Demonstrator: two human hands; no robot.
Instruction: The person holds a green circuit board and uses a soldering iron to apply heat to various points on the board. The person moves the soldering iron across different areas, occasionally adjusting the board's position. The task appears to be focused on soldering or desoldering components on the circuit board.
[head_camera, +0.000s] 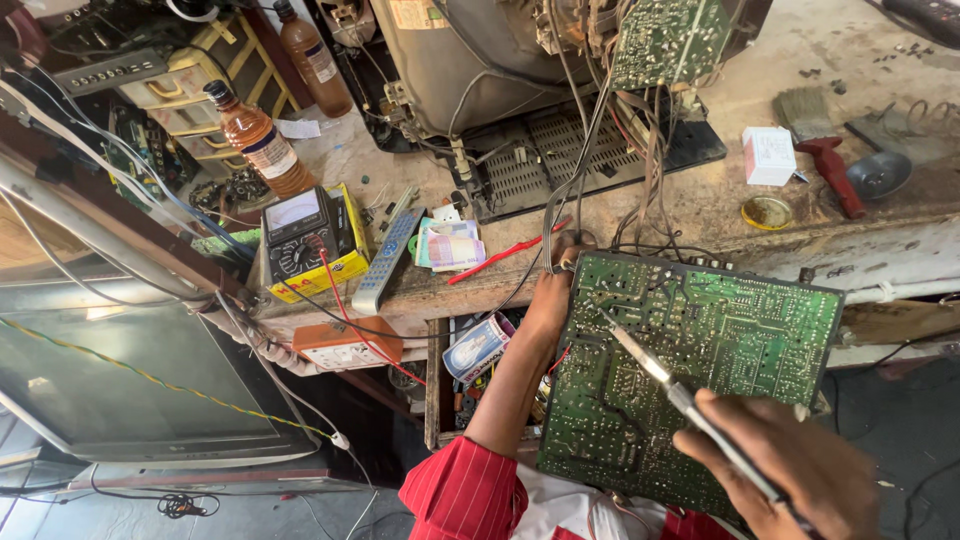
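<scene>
1. Green circuit board (700, 370) sits tilted, solder side up, just below the front edge of the surface (720, 215), wires running from its top edge up to the open set.
2. Left hand (552, 290) grips the board's top left corner, fingers wrapped round the edge.
3. Right hand (790, 470) at the board's lower right, fingers closed round a soldering iron (690, 400); tip rests over the board's upper left area.
4. Above the board: open TV chassis (520, 90) with a smaller green board on its back.
5. Left of the board: red probe (505, 255), remote (388, 258), meter (300, 240) on a yellow box, two brown bottles.
6. Right of the board, up on the surface: white box (768, 155), brush, red-handled tool.
</scene>
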